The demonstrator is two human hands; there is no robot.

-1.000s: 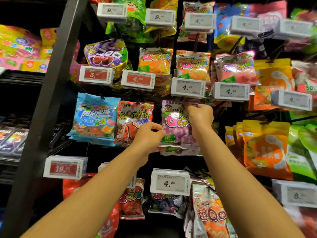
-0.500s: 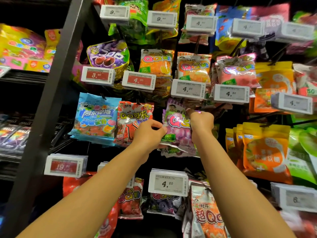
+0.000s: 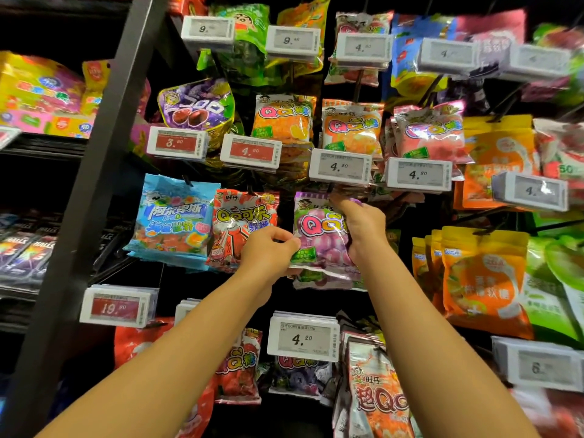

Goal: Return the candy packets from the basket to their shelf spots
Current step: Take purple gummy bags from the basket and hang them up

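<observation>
Dim shop shelving filled the view, a dark metal upright (image 3: 94,197) slanting from seven o'clock toward twelve and rows of glossy candy bags hanging on pegs behind white electronic price tags. Largest among the nearby goods was the orange and yellow stand-up pouch (image 3: 483,279) at three o'clock, then the light blue plastic gummy bag (image 3: 173,221) at nine o'clock and the red cola-flavour gummy packet (image 3: 243,226) just beside it. Between that red packet and the orange pouch, near the centre, hung the purple grape gummy packet (image 3: 319,235), in front of similar purple packets on the same peg spot. The right hand (image 3: 363,229) gripped its right side, fingers curled round the edge with the fingertips up at the top corner, just below the white price tag reading 4.20 (image 3: 340,167). The left hand (image 3: 268,251) pinched the packet's lower left edge between thumb and curled fingers.
</observation>
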